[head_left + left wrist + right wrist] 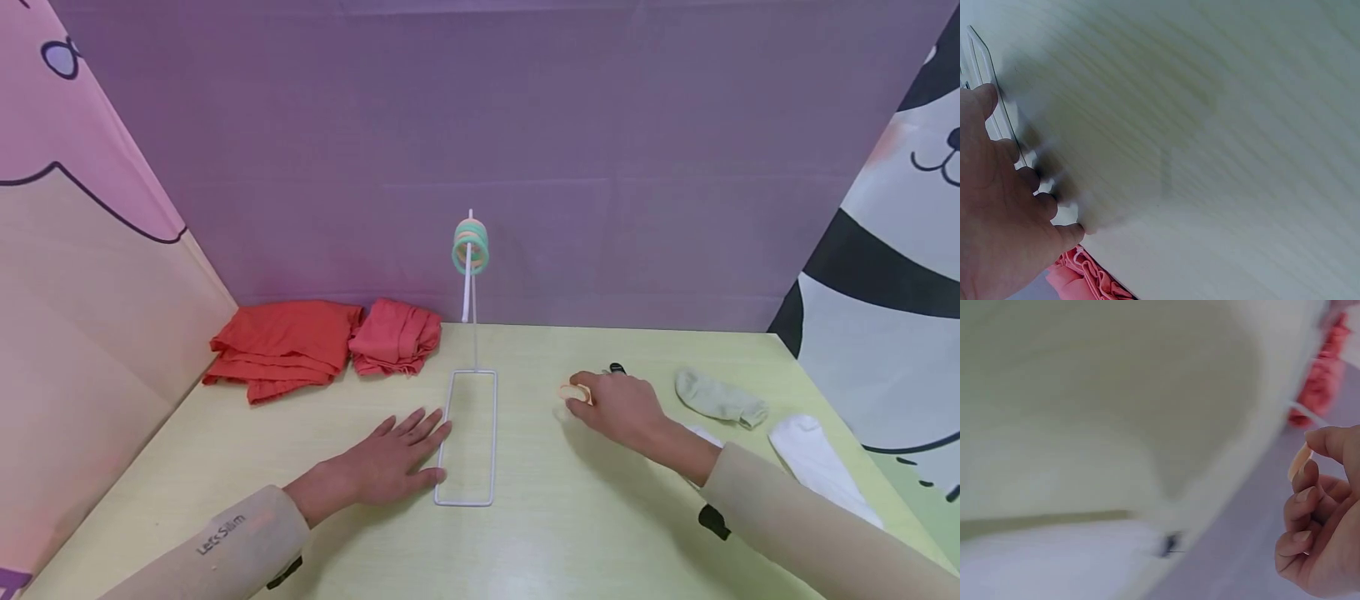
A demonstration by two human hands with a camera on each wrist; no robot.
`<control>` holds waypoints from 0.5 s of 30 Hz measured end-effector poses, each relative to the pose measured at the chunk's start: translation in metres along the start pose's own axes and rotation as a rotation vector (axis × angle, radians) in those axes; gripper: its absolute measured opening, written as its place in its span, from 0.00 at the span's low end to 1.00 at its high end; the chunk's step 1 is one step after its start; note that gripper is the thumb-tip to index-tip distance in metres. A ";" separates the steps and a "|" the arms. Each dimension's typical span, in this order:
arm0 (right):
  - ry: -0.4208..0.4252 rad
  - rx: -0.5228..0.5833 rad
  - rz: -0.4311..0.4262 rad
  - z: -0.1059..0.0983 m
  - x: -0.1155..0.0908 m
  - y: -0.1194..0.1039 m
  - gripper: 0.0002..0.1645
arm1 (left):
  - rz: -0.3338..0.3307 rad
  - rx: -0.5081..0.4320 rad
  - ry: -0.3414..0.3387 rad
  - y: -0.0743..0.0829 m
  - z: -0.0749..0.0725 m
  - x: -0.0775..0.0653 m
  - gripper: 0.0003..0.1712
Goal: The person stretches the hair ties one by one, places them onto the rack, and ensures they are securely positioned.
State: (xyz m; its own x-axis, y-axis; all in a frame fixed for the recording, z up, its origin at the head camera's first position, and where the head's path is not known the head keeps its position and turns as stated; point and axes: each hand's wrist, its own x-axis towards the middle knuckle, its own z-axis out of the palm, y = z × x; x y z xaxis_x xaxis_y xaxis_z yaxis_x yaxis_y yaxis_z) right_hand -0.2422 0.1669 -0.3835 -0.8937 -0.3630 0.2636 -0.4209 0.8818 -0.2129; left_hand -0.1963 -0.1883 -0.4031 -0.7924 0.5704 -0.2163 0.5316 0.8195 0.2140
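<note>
My right hand [622,408] pinches a thin peach ring [1299,462] between thumb and index finger, over the table right of a white wire stand [493,442]. In the right wrist view the other fingers curl toward the palm. My left hand [382,462] has its fingers spread, with the fingertips at the left side of the stand's rectangular base. The stand's upright rises at the back to an arm, where several mint and peach rings [456,252] hang together.
Two folded red cloths, a larger one [285,346] and a smaller one [393,337], lie at the back left. On the right are a grey-green sock [716,396] and a white sock [821,467]. A small black object [617,368] sits behind my right hand. A purple curtain [637,167] hangs behind the table.
</note>
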 end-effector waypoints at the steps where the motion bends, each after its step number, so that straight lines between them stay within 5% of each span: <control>1: 0.047 0.008 -0.027 -0.007 0.000 -0.006 0.16 | -0.001 -0.001 0.000 0.001 -0.001 0.000 0.42; 10: 0.559 0.056 -0.391 -0.080 -0.004 -0.071 0.15 | -0.003 0.009 0.014 0.001 -0.003 -0.001 0.42; 15: 0.703 0.105 -0.572 -0.114 -0.015 -0.109 0.16 | -0.001 -0.006 0.010 0.002 -0.002 -0.001 0.42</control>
State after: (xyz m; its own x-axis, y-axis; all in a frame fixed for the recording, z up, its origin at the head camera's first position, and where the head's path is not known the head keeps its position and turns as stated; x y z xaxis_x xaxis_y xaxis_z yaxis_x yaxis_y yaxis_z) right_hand -0.1656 0.1104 -0.2567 -0.2580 -0.4391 0.8606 -0.8135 0.5793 0.0517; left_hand -0.1954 -0.1875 -0.4002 -0.7958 0.5690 -0.2072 0.5289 0.8197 0.2198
